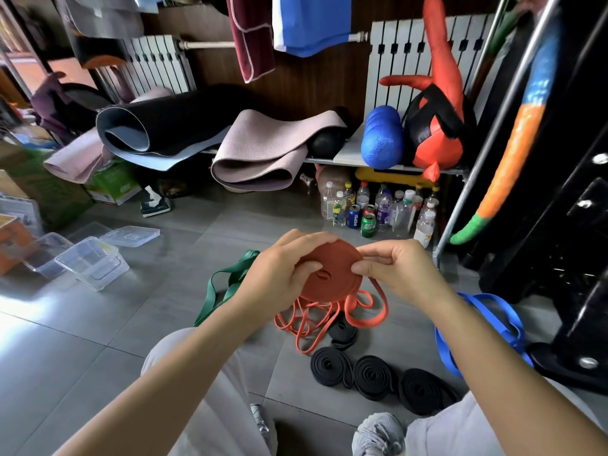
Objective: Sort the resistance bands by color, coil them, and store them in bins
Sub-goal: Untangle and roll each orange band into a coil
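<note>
Grey floor tiles (98, 340) filled the lower frame, with white radiators (411, 60) on the back wall and a low shelf (348, 161) in front of them. The shelf carried rolled mats (256, 156) and a blue foam roller (383, 139), and under its right end stood a cluster of bottles and cans (378, 209). At the left edge, clear plastic bins (88, 261) sat side by side on the floor with a loose lid (130, 235) just behind them; whether anything lay inside could not be told through the glare. At frame centre, held above the floor, was the orange coil (332, 268), a flat wound disc with its broad face tilted up toward the camera. The left hand (279, 271) gripped its left rim, fingers curled over the far edge and thumb pressed on the face. The right hand (394, 268) pinched the right rim between thumb and fingers. From the disc's lower right edge a free tail (365, 319) hung down in a loop toward the floor. Beneath lay a tangle of thin orange bands (302, 324). A green band (227, 284) sprawled to the left of the hands, running from upper right to lower left. Four black coils (329, 365) lay flat near the person's knees, three in a row. A blue band (487, 311) lay looped at the right.
</note>
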`<action>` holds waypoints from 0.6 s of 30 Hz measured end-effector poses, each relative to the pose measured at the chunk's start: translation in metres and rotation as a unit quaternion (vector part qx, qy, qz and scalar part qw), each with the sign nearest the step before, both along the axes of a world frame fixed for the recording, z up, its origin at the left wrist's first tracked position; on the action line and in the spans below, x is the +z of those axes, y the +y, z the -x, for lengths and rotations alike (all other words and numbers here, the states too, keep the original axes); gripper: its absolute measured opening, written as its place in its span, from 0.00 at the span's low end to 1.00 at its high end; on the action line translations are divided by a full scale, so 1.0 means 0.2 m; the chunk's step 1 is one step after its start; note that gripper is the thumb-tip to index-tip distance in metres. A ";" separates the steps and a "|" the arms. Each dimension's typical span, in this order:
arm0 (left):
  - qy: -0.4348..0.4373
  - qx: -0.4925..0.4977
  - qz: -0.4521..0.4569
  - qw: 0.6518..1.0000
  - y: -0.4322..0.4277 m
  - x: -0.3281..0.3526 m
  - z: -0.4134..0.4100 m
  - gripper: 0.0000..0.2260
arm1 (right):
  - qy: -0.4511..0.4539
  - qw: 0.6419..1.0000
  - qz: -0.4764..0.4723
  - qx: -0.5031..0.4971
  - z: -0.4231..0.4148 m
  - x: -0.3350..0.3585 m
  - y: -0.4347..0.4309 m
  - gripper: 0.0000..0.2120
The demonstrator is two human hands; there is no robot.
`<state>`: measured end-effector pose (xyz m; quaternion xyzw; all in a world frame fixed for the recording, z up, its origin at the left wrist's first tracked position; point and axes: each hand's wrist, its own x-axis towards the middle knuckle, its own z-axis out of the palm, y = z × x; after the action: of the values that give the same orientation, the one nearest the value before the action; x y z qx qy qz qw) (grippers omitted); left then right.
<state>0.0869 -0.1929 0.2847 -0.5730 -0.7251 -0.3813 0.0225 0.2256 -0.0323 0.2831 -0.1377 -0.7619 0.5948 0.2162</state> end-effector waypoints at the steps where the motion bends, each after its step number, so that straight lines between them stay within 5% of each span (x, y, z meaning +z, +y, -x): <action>1: -0.021 0.007 -0.014 1.000 0.00 -0.01 0.00 0.20 | 0.002 1.000 0.012 -0.004 0.00 -0.01 0.00 0.14; 10: -0.147 0.053 -0.081 0.984 0.02 -0.09 -0.04 0.24 | 0.001 0.999 0.010 -0.046 -0.01 -0.06 0.00 0.15; 14: 0.017 0.052 0.023 0.998 0.02 -0.03 -0.02 0.23 | -0.051 0.998 -0.039 -0.025 0.00 -0.04 0.02 0.14; 18: 0.177 -0.037 0.137 0.974 0.04 0.04 -0.02 0.28 | -0.079 0.992 -0.098 -0.013 0.03 -0.01 0.02 0.11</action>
<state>0.0903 -0.1852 0.2932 -0.6557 -0.7331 -0.1711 0.0575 0.2204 -0.0285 0.2815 -0.1721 -0.8294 0.5017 0.1757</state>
